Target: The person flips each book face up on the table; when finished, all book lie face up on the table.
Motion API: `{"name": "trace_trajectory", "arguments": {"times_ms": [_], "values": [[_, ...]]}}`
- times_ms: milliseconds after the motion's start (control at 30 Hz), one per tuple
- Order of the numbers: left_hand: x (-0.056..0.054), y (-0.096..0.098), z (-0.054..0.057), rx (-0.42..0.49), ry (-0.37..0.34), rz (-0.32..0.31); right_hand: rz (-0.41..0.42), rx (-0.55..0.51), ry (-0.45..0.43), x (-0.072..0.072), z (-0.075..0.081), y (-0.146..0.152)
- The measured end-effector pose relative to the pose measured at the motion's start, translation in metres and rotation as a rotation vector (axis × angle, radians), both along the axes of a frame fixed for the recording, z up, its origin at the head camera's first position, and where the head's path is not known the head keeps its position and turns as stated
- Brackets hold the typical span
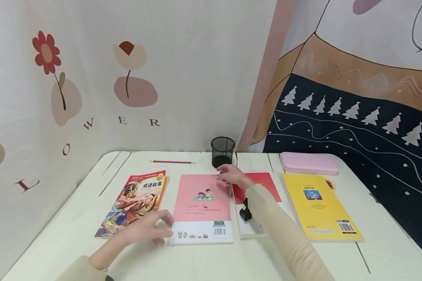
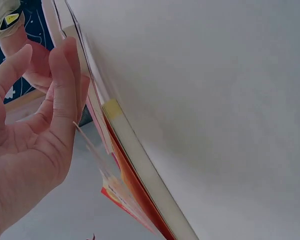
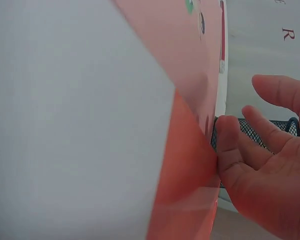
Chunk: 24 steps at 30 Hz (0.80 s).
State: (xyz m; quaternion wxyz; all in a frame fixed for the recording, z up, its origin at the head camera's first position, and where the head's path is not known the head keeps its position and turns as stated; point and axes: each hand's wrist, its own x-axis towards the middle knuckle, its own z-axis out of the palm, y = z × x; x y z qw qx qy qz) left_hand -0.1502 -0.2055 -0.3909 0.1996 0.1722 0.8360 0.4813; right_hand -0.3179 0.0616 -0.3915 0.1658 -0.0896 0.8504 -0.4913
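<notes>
A pink book (image 1: 202,208) is lying flat mid-table. The left hand (image 1: 149,230) is touching its lower-left corner, fingers loosely spread; the right hand (image 1: 232,175) is resting relaxed fingers on its upper-right edge beside a black mesh cup (image 1: 222,151).

home study corner | books (image 1: 202,208), pen holder (image 1: 222,151), wall tapestries (image 1: 91,78)

Your pink book (image 1: 202,203) turns white along its lower edge, beside a yellow book (image 1: 320,207) and a black mesh cup (image 1: 222,151). The orange-edged cover (image 1: 135,203) seems to carry painted figures, though you see it blurred.
</notes>
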Motion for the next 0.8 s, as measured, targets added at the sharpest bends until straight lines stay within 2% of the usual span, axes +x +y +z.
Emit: {"name": "trace_trajectory", "arguments": {"times_ms": [367,533,800], "values": [[0.000,0.004,-0.005,-0.050,0.027,0.009,-0.021,0.121,0.009,-0.003,0.004,0.006],[-0.001,0.005,-0.006,-0.068,0.027,0.012,-0.041,0.170,-0.020,-0.004,0.006,0.010],[-0.004,0.006,-0.008,-0.101,0.083,-0.051,-0.041,0.173,-0.040,-0.003,0.007,0.013]]}}
